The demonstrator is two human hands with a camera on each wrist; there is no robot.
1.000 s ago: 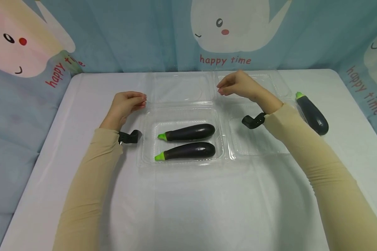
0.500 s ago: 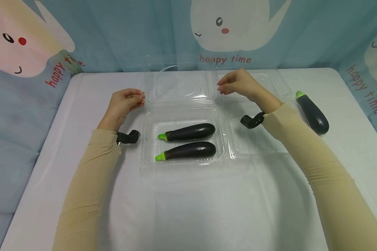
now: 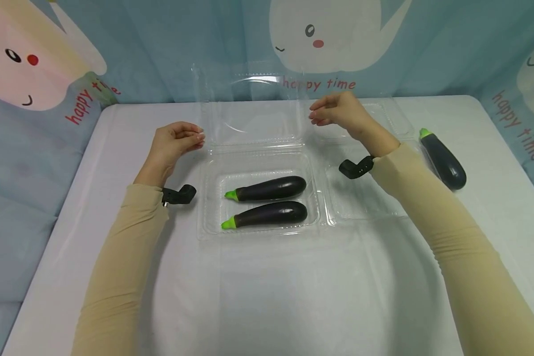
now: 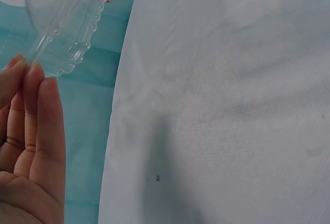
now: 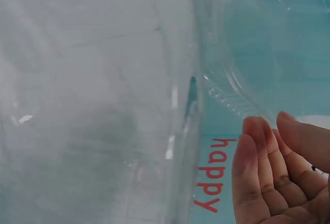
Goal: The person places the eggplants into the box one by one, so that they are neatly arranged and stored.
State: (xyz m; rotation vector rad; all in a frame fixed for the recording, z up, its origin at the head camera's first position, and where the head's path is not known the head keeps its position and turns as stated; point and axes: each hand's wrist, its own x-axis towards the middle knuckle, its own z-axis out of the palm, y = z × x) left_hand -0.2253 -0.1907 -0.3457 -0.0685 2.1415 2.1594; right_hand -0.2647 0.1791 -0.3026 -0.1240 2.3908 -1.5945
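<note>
Your left hand [image 3: 171,146] pinched the clear lid [image 3: 253,116] at eight o'clock, your right hand [image 3: 342,113] at three; the lid tilted up from the twelve o'clock side of the tray [image 3: 260,161] holding two eggplants [image 3: 271,214].

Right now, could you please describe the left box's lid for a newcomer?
On the white table, find the clear box holding two eggplants. Its lid stands at the far edge, held by the left hand and right hand. Unlike the neighbouring lid, it is tilted up.
</note>
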